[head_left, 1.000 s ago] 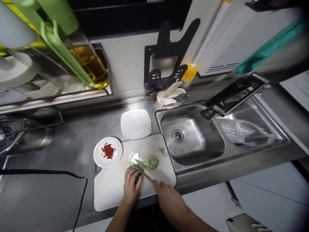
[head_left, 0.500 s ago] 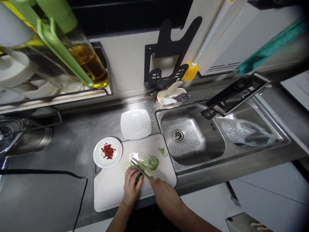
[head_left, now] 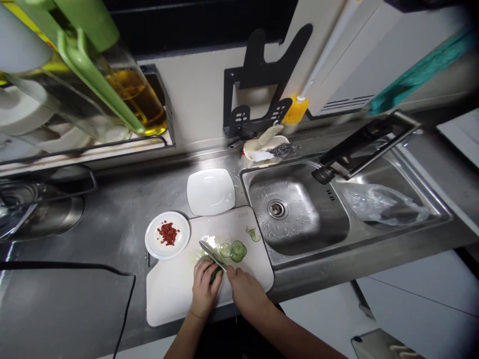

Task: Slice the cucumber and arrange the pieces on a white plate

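**Two hands, a knife and a cucumber on a white board**

The left hand (head_left: 205, 289) is curled over the uncut end of a cucumber (head_left: 214, 273) and pins it to the cutting board (head_left: 168, 294), fingertips tucked close to the blade. Only a short dark-green stub of the cucumber shows between the two hands. The right hand (head_left: 245, 291) is clenched around the handle of a knife (head_left: 211, 254). Its blade slants up and to the left across the cucumber, the tip pointing away from the person.

Just beyond the blade lies a small overlapping heap of cucumber slices (head_left: 234, 250). A few thin green scraps (head_left: 253, 233) sit apart from them, nearer the board's far right corner. The board rests on a steel table (head_left: 119, 214) with its right edge touching the rim of the sink (head_left: 299, 214).

At the board's far left corner stands a round white plate (head_left: 153, 244) holding chopped red chilli (head_left: 167, 233). A square white plate (head_left: 210, 192) lies behind the board, empty.

The sink's left basin is wet around its drain (head_left: 277, 209), and a dark faucet (head_left: 355, 149) reaches over from the right. A crumpled clear plastic bag (head_left: 381, 204) lies in the right basin. Behind the sink, a small dish holds a steel scrub pad (head_left: 279, 149) below a black wall rack (head_left: 262, 89). A bottle of yellow oil (head_left: 138, 99) stands on a shelf at the upper left.
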The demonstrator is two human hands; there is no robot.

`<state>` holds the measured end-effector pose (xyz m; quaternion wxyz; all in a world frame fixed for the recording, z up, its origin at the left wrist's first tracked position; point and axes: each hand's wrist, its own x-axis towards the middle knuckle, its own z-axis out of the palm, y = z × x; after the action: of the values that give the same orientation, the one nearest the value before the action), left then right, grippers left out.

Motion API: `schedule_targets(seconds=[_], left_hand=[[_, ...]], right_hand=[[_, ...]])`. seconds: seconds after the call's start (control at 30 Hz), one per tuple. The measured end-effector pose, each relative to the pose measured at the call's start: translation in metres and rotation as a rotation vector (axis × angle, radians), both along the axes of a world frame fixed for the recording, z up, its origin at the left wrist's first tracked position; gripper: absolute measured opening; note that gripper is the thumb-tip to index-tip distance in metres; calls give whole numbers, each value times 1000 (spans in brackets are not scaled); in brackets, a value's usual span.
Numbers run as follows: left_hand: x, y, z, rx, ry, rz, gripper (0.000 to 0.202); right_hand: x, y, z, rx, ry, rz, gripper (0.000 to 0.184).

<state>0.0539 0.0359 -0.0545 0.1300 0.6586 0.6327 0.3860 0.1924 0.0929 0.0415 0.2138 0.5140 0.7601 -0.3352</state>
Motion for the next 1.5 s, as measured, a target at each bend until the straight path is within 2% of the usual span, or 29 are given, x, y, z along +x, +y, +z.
schedule_targets(seconds=[0.23, 0.53, 0.67, 1.17, 1.5], left_hand=[[-1, -1, -1, -5, 8, -3, 18], [0, -1, 1, 19, 10, 14, 15], [0, -2, -1, 16, 19, 17, 15], [-2, -3, -6, 27, 18, 16, 15], [0, -2, -4, 22, 7, 14, 15]], right_hand=[[15, -8, 0, 66, -10, 26, 39], [38, -26, 31, 15, -61, 16, 45], [42, -29, 39, -23, -80, -9, 48], [42, -31, 39, -46, -79, -19, 50], [38, -26, 44, -54, -77, -19, 50]])
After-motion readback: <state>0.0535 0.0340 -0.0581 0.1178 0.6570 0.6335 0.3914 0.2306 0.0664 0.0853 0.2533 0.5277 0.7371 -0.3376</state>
